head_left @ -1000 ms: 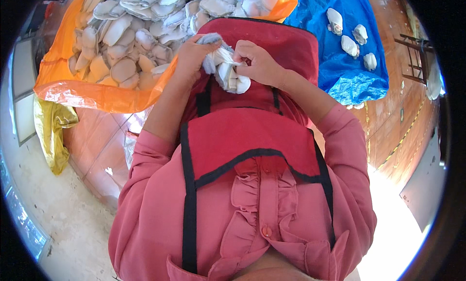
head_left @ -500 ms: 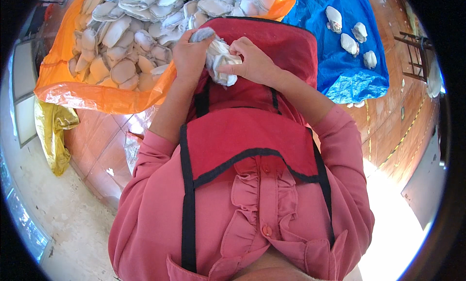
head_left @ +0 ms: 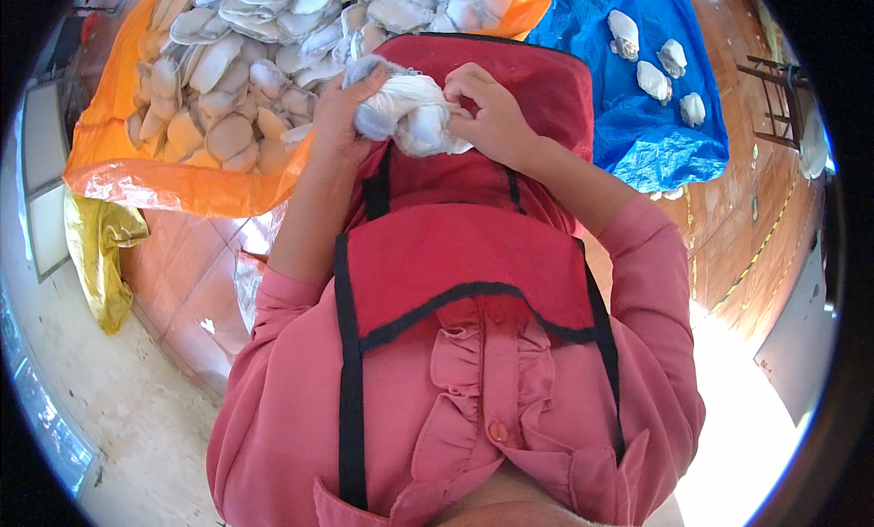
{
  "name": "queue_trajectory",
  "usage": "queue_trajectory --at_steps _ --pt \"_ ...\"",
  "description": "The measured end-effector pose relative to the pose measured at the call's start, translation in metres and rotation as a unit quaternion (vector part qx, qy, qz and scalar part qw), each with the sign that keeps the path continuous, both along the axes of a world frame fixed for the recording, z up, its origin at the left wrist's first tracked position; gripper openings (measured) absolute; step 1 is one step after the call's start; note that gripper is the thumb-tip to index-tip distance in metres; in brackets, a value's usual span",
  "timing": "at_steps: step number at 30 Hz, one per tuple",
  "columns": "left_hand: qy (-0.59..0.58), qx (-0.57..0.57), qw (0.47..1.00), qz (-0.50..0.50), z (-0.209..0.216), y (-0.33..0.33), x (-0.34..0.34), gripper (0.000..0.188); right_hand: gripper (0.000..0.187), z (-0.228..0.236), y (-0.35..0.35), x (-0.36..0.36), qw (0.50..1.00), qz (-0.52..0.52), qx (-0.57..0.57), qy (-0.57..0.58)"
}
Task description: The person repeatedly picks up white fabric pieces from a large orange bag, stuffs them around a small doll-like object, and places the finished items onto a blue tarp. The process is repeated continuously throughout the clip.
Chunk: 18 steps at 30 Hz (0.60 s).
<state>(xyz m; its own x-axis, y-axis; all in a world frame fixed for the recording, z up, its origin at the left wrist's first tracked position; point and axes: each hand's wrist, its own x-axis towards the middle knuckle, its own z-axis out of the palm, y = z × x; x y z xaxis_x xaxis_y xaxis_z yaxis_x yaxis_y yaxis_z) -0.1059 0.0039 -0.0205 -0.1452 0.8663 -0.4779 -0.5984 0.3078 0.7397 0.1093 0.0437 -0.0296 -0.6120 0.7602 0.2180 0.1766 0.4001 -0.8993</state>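
Observation:
A soft white-and-grey fabric piece (head_left: 414,113), bunched and lumpy, is stretched between my two hands above the red apron (head_left: 492,63). My left hand (head_left: 344,110) is closed around its grey end. At the other end, the fingers of my right hand (head_left: 496,117) pinch the white cloth. Just beyond my left hand, many flat, rounded pale pieces (head_left: 218,99) lie heaped on an orange sheet (head_left: 173,186).
To the right, a blue plastic sheet (head_left: 583,90) carries several small white bundles (head_left: 654,81). A dark rack (head_left: 774,104) stands on the tiled floor at far right. A yellow sack (head_left: 102,254) lies at the left, near the wall.
The fabric piece has gone from hanging slantwise to being drawn out sideways. My left hand has shifted left and slightly down; my right hand has moved a little right.

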Motion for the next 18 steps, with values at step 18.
queue_trajectory --at_steps 18 --pt "0.604 0.225 0.622 -0.445 0.074 -0.005 -0.015 0.047 0.021 0.003 -0.009 0.013 0.995 0.095 0.033 0.028"
